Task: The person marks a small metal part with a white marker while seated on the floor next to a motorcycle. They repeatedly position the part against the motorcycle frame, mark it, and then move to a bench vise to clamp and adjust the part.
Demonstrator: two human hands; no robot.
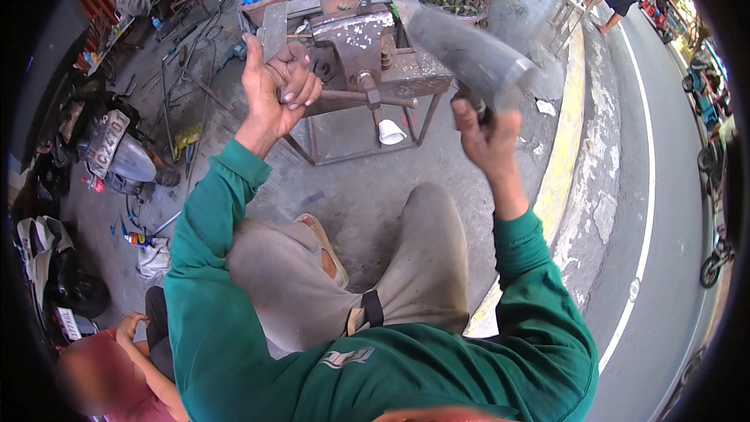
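Note:
My right hand (488,134) is closed round the handle of what looks like a hammer (473,55). Its broad grey metal head is raised near the camera and smeared by motion. In front of the bench my left hand (277,82) is curled with the thumb pointing up; a small dark end shows between the fingers, too little to name. Beyond it stands a worn metal bench vise (355,35), with a screw and a crossbar handle (391,101) on its near side. A flat grey metal plate (273,30) lies by the vise's left side, partly behind my thumb.
The vise stand (426,121) has thin metal legs, with a white cup (391,132) beneath. Tools and rods lie on the left floor near a motorcycle (125,152). A person (117,367) sits lower left. A post (531,0), yellow curb (564,180) and road (664,187) line the right.

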